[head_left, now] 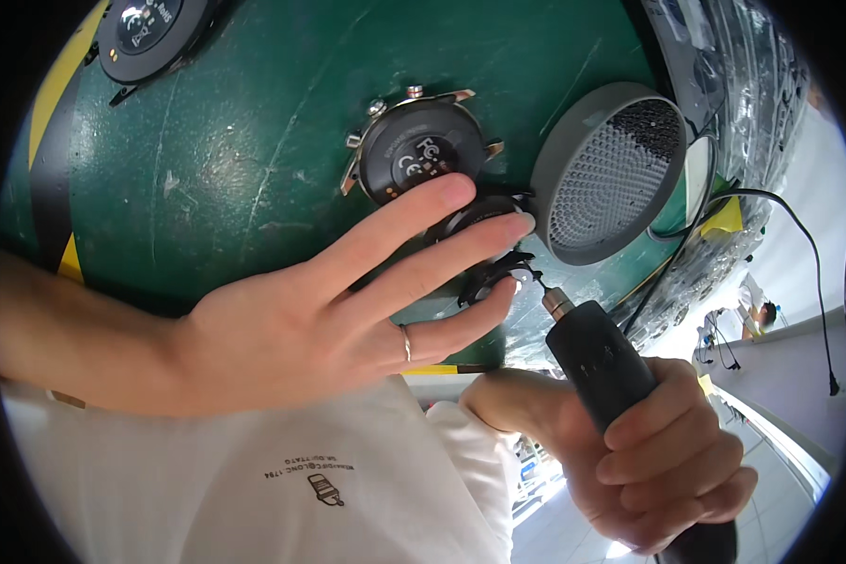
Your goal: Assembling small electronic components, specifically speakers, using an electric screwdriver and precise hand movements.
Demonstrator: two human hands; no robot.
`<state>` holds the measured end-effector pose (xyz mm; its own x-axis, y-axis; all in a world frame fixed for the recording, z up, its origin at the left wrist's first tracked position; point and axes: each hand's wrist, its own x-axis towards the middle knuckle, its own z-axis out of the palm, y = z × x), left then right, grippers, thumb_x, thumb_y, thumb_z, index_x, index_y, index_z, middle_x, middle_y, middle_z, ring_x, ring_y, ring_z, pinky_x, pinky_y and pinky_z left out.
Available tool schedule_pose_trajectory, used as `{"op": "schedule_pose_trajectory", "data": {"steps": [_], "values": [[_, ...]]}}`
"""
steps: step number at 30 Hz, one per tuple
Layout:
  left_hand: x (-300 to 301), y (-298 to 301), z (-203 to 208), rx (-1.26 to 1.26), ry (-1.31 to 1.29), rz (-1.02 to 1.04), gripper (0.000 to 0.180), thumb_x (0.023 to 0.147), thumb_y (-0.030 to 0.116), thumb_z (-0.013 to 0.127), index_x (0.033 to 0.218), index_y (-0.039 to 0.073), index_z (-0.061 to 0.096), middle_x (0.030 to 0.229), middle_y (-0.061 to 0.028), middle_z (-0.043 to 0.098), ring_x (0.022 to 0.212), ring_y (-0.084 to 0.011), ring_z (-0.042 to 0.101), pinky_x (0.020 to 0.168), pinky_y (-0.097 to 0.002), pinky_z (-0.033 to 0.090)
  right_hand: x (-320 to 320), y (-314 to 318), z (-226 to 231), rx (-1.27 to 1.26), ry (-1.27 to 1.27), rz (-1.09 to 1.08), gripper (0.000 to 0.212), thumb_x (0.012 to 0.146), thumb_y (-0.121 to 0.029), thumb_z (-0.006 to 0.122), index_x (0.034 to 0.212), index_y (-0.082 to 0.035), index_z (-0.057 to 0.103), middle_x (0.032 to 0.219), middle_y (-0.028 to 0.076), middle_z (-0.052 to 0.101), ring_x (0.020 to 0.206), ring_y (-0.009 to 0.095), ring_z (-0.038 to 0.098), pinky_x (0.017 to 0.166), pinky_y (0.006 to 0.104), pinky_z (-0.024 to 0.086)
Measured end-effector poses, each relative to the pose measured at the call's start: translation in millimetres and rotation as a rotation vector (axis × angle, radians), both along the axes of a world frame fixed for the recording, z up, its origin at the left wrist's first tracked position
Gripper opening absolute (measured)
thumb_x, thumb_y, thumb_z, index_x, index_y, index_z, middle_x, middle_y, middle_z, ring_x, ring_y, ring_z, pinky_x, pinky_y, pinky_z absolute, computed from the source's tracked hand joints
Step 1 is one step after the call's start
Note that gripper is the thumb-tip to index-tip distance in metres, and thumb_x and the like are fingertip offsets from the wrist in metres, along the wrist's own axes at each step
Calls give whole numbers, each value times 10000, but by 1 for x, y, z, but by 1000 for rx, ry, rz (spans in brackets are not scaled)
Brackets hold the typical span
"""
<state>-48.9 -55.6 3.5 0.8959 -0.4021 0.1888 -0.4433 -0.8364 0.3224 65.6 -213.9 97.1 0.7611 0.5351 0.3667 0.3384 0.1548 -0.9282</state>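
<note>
My left hand (301, 320) reaches in from the left, fingers stretched and spread, its thumb hidden. The forefinger lies over the lower edge of a dark round watch case (409, 141), back side up. Under the middle finger is a second watch case (470, 221), mostly covered. The lowest visible finger touches a smaller dark watch part (484, 282). My right hand (658, 470) is closed around a black electric screwdriver (597, 362). Its thin bit points up-left and meets, or nearly meets, the edge of that part; exact contact cannot be made out.
A round grey dish (611, 179) with a dimpled base holds many tiny dark screws, right of the watches. Another watch case (150, 38) lies at the far left of the green mat (226, 141). A black cable (799, 226) and clear plastic bags (771, 103) crowd the right.
</note>
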Motion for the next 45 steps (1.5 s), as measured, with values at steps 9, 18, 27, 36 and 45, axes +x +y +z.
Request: {"op": "schedule_pose_trajectory", "data": {"steps": [9,18,27,36,45], "values": [[0,-3,-3,-30,-21,10,369,930,409,607,1195,167,695,1446,81,454,1328,-267,566,1063,-543,482,14,-21,5,254,-103,-243,63,861,-95,591,896,-92,538,572,-58,513,450,60,512,501,226,443],[4,4,1,43,-15,-53,425,921,423,610,1262,179,683,1473,71,427,1327,-298,566,1055,-570,469,20,-13,-4,211,-44,-202,77,860,-89,579,934,-76,560,608,-39,519,450,81,480,486,251,414],[1,0,-3,-2,-4,-30,433,917,426,610,1281,203,679,1507,66,391,1338,-305,557,1071,-583,464,18,-9,-10,214,-4,-208,72,880,-79,543,945,-74,573,599,-41,499,443,86,463,493,254,418],[-1,-4,-3,-58,-3,33,382,927,407,626,1257,227,697,1484,84,424,1323,-299,570,1065,-580,472,17,-21,2,195,-76,-181,62,870,-103,594,915,-78,559,586,-44,539,453,79,517,506,234,461],[2,-2,-4,-9,-22,10,341,925,383,645,1229,242,707,1468,94,442,1290,-291,598,1040,-565,491,2,-20,-10,334,-106,-129,163,829,-101,661,852,-97,500,563,-32,559,425,80,538,455,213,474]]}}
